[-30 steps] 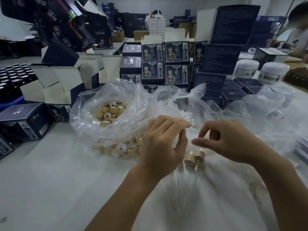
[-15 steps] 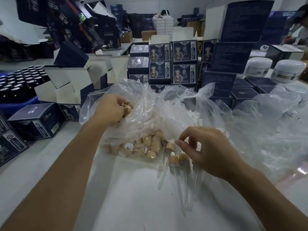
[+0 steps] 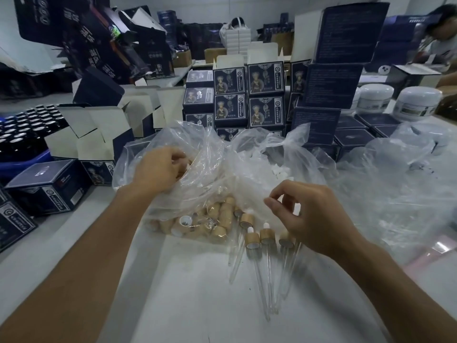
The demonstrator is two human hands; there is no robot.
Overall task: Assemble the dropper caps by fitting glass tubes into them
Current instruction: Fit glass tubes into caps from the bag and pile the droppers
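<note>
Since a second ago: left hand (image 3: 158, 169) gone from beside the right one over the finished droppers up into the mouth of the plastic bag (image 3: 197, 174) of wooden caps (image 3: 217, 219), fingers curled down among them; grip hidden by the film, so cannot tell whether a cap is caught yet. Right hand (image 3: 314, 216) lowered to just behind the assembled droppers (image 3: 259, 241), fingers loosely bent, thumb and forefinger near each other but pinching nothing visible. Looks like one unit done and the next cap being fetched.

Four or so assembled droppers on the counter (image 3: 188, 305), caps toward the bag, glass tubes (image 3: 262, 280) pointing at the person. Second bag (image 3: 277, 159) of small white pieces behind the right hand. Dark printed boxes (image 3: 264, 95) stacked beyond, white jars (image 3: 418, 102) far right, dark bottles (image 3: 22, 129) far left.

In the way: crumpled film draped over the caps and the left fingers; droppers close under the right wrist, easy to roll.
</note>
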